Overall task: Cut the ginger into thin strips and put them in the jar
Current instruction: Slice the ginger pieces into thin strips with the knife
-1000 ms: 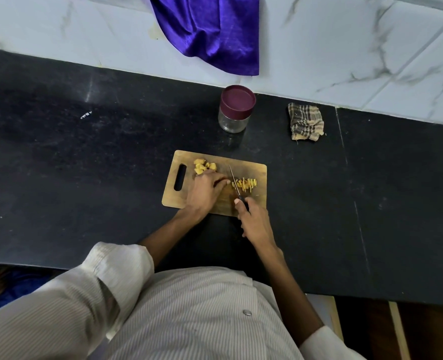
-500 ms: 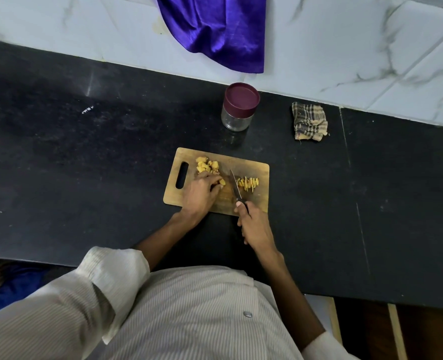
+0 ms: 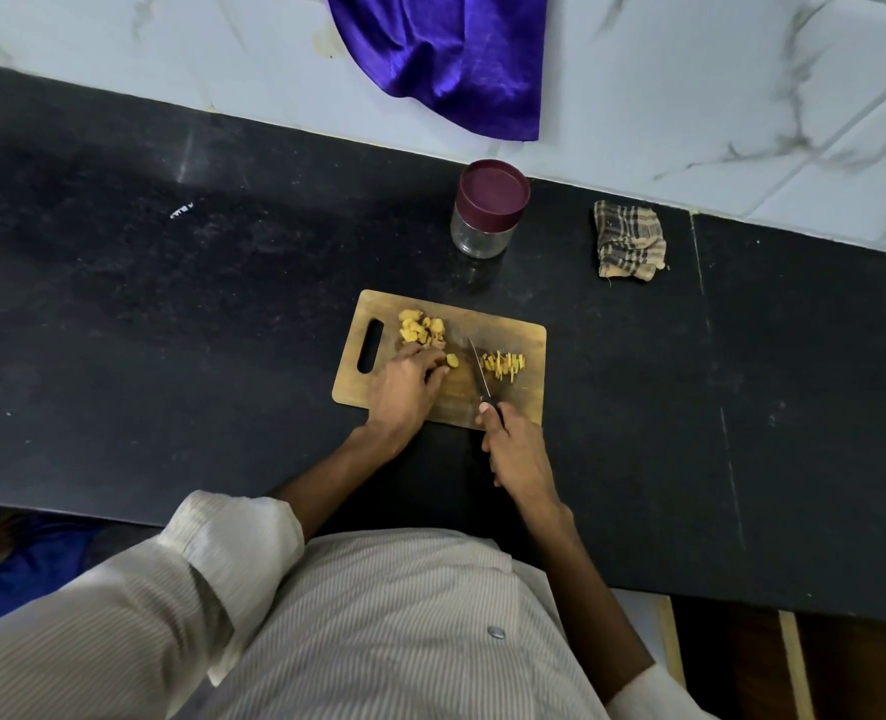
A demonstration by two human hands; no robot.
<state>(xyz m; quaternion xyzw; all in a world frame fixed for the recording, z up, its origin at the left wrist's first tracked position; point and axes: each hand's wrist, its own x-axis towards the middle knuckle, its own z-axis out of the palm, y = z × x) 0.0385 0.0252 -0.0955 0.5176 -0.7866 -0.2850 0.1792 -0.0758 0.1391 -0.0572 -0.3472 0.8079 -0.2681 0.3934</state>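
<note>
Two hands worked over a wooden cutting board (image 3: 513,332) that lay on the black counter (image 3: 170,314). Much was hard to read: the knife's handle was almost wholly buried in the right hand (image 3: 516,452), and whether the blade edge touched the board could not be told. The fingertips of the left hand (image 3: 404,389) were tucked under, so the piece of ginger (image 3: 451,360) they pinched showed only as a small yellow nub at the hand's 2 o'clock edge. The jar's (image 3: 485,220) inside was hidden beneath its maroon lid (image 3: 493,187), which was still on.

The left hand rested knuckles-up on the board, fingers curled onto the ginger piece. The right hand gripped the knife (image 3: 478,368) at the board's near edge, thumb on top, blade pointing toward 12 o'clock between the two heaps. At 3 o'clock from the blade, just beside it, lay the cut strips (image 3: 504,365); at 10 o'clock from it, near the board's handle slot, sat the uncut chunks (image 3: 422,328).

The jar stood at 12 o'clock from the board, apart from it. A checked rag (image 3: 629,241) lay at 3 o'clock from the jar, and a purple cloth (image 3: 446,54) hung down the marble wall (image 3: 716,96), its top cut off by the frame.
</note>
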